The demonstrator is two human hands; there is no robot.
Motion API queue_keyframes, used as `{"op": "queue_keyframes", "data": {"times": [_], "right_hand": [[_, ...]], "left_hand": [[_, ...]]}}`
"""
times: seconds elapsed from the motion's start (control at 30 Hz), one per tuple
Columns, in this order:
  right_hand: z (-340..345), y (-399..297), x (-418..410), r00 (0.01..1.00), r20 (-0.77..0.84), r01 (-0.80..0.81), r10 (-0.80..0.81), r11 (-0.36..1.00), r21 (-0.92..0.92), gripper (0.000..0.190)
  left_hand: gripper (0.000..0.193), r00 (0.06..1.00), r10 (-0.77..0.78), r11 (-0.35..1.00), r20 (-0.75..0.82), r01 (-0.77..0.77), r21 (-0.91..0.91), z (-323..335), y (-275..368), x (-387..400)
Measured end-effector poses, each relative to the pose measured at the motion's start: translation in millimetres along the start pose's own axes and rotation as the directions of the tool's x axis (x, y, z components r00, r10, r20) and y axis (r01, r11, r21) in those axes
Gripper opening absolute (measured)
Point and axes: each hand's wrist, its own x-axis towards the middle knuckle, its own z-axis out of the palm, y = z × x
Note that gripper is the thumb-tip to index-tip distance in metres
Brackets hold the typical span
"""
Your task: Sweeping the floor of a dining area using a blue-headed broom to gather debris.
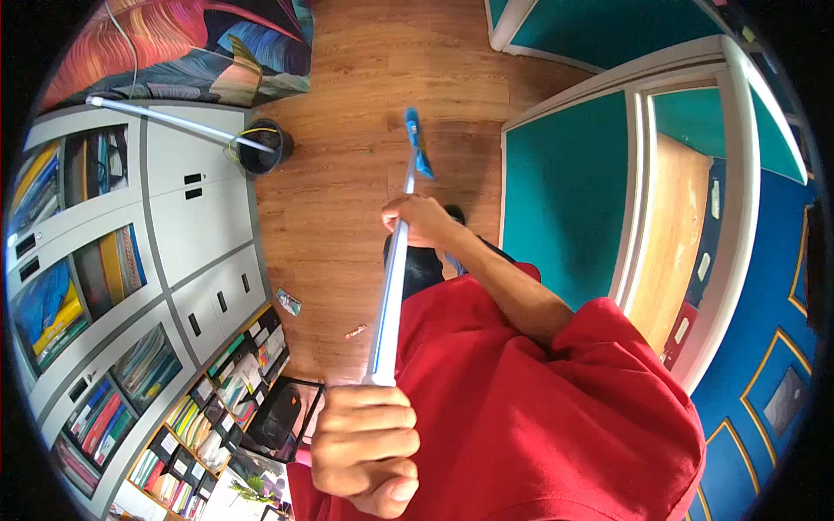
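Observation:
A long-handled broom (388,299) slants down from my chest to the wooden floor, its handle white with a blue stripe. Around the handle's top end my left hand (365,449) is wrapped. Lower down, my right hand (420,221) grips the same handle with the arm stretched forward. The blue broom head (415,143) is at the floor ahead of my feet; its bristles are mostly hidden from above. Between me and the cabinets, a small orange wrapper (356,332) and a larger printed packet (288,303) lie on the floor.
A black bucket (284,153) with a pole (176,122) leaning in it stands by the grey cabinets (199,146). Shelves of files (221,391) and a black-framed stand (313,391) are at lower left. A teal wall (563,189) and white-framed opening (736,215) flank my right.

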Motion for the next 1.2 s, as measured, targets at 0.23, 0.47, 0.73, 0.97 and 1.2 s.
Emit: {"op": "queue_keyframes", "data": {"times": [0.23, 0.47, 0.73, 0.97, 1.2], "right_hand": [[-86, 35, 5, 0.964, -0.233, -0.162, 0.126, 0.976, -0.146, 0.011], [-156, 81, 34, 0.661, -0.732, -0.240, 0.167, 0.971, 0.004, 0.004], [-255, 200, 48, 0.576, -0.813, -0.469, 0.081, 0.848, -0.248, 0.006], [-324, 352, 29, 0.368, -0.734, -0.908, 0.571, 0.390, -0.151, 0.018], [-337, 460, 5, 0.475, -0.571, -0.879, 0.670, 0.327, -0.348, 0.019]], "left_hand": [[0.024, 0.998, 0.033, 0.995, 0.050, -0.028, -0.095, -6, -36, 49], [0.034, 0.995, 0.084, 0.987, 0.058, -0.075, -0.143, -29, -108, 119], [0.021, 0.981, -0.100, 0.983, 0.166, 0.123, -0.136, -77, -254, 210], [0.031, 0.822, -0.530, 0.623, 0.206, 0.543, -0.563, -33, -504, 237], [0.034, 0.879, -0.466, 0.829, 0.103, 0.475, -0.294, 42, -617, 243]]}}
